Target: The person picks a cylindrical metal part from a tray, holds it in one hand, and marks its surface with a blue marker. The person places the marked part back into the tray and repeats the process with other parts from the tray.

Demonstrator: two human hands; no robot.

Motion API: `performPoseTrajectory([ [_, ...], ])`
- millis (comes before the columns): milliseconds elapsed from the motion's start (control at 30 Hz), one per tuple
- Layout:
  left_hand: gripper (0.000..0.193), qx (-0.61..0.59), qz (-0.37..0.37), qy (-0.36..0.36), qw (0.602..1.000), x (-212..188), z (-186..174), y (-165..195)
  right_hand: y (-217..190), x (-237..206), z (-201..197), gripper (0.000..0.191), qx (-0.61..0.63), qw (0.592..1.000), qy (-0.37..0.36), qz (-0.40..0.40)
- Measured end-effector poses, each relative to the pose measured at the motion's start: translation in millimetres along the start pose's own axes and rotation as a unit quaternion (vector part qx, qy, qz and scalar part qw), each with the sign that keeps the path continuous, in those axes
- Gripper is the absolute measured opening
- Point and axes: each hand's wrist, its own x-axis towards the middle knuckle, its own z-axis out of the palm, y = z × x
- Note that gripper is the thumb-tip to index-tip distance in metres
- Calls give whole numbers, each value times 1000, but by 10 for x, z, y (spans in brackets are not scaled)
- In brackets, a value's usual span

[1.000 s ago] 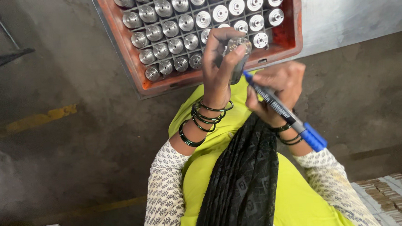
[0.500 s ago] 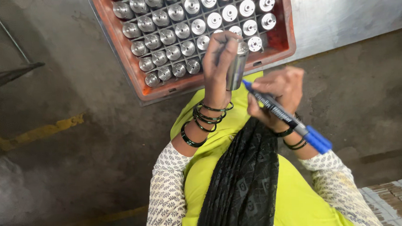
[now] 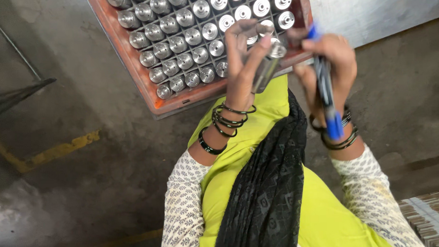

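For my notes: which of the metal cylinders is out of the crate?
The metal cylinder in the left hand, tilted; the others stand in the red crate.

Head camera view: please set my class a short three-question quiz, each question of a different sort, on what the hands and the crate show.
1. True or false: the left hand holds a metal cylinder.
2. The right hand holds: A a wrench, B a blue marker, C nothing.
3. What fills the compartments of the red crate?

Key: 1 true. 2 B. 3 Upright metal cylinders, one per compartment.
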Motion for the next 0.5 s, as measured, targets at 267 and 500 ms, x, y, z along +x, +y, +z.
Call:
performPoseTrajectory([
  [267, 44, 477, 135, -106, 862, 378, -175, -138, 453, 173, -341, 45, -139, 988, -54, 31],
  [500, 48, 709, 257, -257, 605, 490, -428, -285, 729, 114, -292, 32, -374, 912, -157, -68],
])
